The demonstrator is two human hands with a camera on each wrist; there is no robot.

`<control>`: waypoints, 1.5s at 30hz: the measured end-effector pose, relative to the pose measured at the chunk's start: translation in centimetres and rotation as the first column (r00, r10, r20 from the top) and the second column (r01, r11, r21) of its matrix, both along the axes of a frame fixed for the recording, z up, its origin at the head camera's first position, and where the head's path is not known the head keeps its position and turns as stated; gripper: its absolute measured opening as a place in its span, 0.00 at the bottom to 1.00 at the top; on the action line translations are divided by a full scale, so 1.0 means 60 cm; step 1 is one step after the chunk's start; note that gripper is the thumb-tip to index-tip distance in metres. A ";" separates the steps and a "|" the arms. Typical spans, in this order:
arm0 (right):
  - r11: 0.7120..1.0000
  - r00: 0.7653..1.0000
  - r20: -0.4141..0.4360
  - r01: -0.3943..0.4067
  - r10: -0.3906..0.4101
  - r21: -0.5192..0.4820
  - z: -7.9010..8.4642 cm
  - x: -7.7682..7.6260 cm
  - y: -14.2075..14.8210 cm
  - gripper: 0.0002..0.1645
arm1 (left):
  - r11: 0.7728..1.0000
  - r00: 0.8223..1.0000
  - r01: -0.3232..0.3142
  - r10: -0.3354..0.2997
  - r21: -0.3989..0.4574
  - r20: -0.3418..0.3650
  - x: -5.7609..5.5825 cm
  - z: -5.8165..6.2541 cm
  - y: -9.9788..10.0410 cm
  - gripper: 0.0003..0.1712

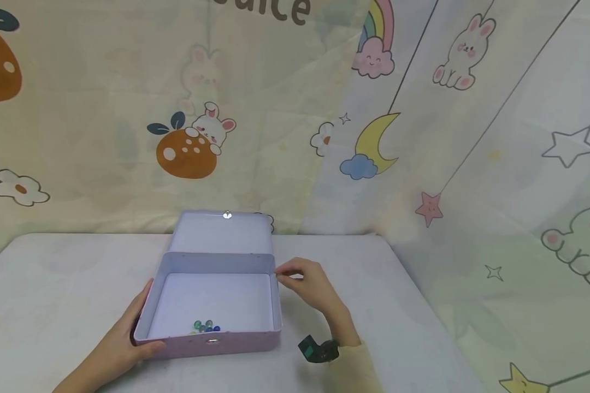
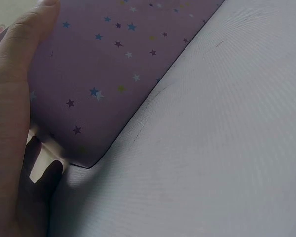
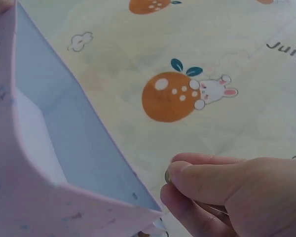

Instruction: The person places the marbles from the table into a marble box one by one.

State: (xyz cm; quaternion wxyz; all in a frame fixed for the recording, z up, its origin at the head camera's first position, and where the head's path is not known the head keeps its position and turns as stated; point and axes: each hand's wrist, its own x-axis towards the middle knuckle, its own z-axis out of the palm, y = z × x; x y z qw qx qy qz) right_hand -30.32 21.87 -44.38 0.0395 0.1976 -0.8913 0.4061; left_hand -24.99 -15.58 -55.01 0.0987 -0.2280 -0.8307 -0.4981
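A lilac tin box (image 1: pixel 206 346) printed with small stars has its hinged lid (image 1: pixel 223 232) swung back, its front edge slightly raised in the head view. Several glass marbles (image 1: pixel 206 326), green, blue and clear, lie together inside along the front wall. My left hand (image 1: pixel 113 349) grips the front left corner, thumb (image 2: pixel 17 44) over the starry front and the other fingers round the side. Beside the box's right wall, my right hand (image 1: pixel 312 284) pinches a small glass marble (image 3: pixel 168 176) between thumb and fingertips, mostly hidden by them.
A white cloth (image 1: pixel 398 338) covers the table. Behind and to the right hangs a printed curtain (image 1: pixel 285 174) with rabbits, oranges and stars. On my right wrist sits a black strap with a small camera (image 1: pixel 317 349), above a yellow sleeve (image 1: pixel 356 371).
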 end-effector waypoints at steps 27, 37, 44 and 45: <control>0.824 0.880 0.369 -0.433 0.299 0.366 0.029 -0.082 -0.099 0.08 | 1.000 0.996 -0.021 0.023 -0.020 0.085 -0.004 -0.001 -0.001 0.66; 0.745 0.898 0.328 -0.430 0.293 0.511 0.000 -0.093 -0.140 0.05 | 1.000 0.996 -0.021 0.022 -0.018 0.087 0.001 -0.005 -0.004 0.66; 0.693 0.900 0.314 -0.433 0.302 0.577 -0.011 -0.100 -0.155 0.04 | 1.000 0.997 -0.011 0.012 -0.003 0.080 -0.003 0.001 -0.006 0.66; 0.685 0.899 0.315 -0.437 0.304 0.584 -0.011 -0.101 -0.156 0.04 | 1.000 0.997 -0.013 0.013 -0.006 0.079 -0.004 0.002 -0.007 0.66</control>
